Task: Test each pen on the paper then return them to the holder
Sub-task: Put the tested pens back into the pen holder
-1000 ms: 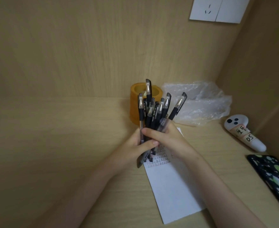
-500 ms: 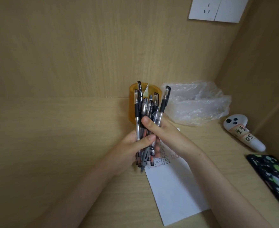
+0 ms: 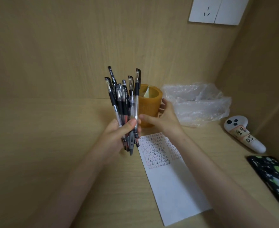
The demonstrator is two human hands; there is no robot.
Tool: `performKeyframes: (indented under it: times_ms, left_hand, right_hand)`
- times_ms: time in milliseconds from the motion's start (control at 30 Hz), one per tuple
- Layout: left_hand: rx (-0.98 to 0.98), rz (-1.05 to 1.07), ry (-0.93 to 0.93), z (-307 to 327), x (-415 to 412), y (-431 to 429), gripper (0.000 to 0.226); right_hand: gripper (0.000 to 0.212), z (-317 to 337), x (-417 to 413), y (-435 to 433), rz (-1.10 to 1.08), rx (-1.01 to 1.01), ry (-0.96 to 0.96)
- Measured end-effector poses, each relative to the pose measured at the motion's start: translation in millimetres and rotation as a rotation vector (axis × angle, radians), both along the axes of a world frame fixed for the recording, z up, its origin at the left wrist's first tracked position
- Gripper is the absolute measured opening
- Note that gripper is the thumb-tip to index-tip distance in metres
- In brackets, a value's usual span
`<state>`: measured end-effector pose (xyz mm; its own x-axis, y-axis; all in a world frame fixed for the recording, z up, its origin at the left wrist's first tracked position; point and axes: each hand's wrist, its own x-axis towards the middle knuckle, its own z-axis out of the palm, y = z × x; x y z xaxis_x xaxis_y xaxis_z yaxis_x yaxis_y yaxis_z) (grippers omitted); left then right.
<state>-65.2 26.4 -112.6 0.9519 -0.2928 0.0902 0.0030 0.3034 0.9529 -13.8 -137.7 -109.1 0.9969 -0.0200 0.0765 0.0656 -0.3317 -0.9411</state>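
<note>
Pens (image 3: 119,99) stand bunched, near upright, their lower ends gripped in the left hand (image 3: 115,139). Holder (image 3: 149,106) sits just beside them at 2 o'clock, with the right hand (image 3: 166,119) spread about its near side; whether it grips, I cannot tell. Paper (image 3: 173,186) lies at 5 o'clock.

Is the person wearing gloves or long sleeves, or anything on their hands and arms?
No gloves and no sleeves. The left hand and the right hand are bare, and both forearms are uncovered all the way to the bottom edge of the picture. I can't see a ring, watch or bracelet, and there are no marks or drawings on them.
</note>
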Motion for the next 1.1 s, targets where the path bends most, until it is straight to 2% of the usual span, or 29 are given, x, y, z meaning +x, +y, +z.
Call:
performKeyframes:
  times_ms: [67,133,367,533,700,933,1100]
  left_hand:
    - [-0.003,-0.001,-0.001,-0.3,0.1,0.8,0.024]
    - [-0.004,0.002,-0.003,0.3,0.2,1.4,0.023]
    - [-0.025,0.002,-0.065,6.5,2.6,11.4,0.019]
    - [-0.008,0.017,-0.102,11.0,3.7,15.5,0.017]
    - [-0.013,-0.013,-0.103,15.0,2.7,18.1,0.021]
    - [-0.014,-0.019,-0.103,21.0,-1.9,18.6,0.023]
    - [0.003,0.001,-0.133,25.2,-2.2,20.3,0.020]
  right_hand:
    - [0.117,-0.8,13.5,8.0,-0.075,-0.115,-0.043]
    - [0.123,-1.7,24.0,12.9,-0.102,-0.139,-0.062]
    - [0.094,2.0,23.8,10.8,-0.130,-0.036,-0.123]
    - [0.097,12.5,-15.9,-8.3,-0.009,0.033,-0.091]
    - [0.092,5.4,-54.2,-17.2,0.065,0.020,-0.092]
    - [0.092,-2.4,-66.2,-24.7,0.119,0.053,-0.060]
    - [0.096,12.2,-64.4,-36.4,0.285,0.034,0.051]
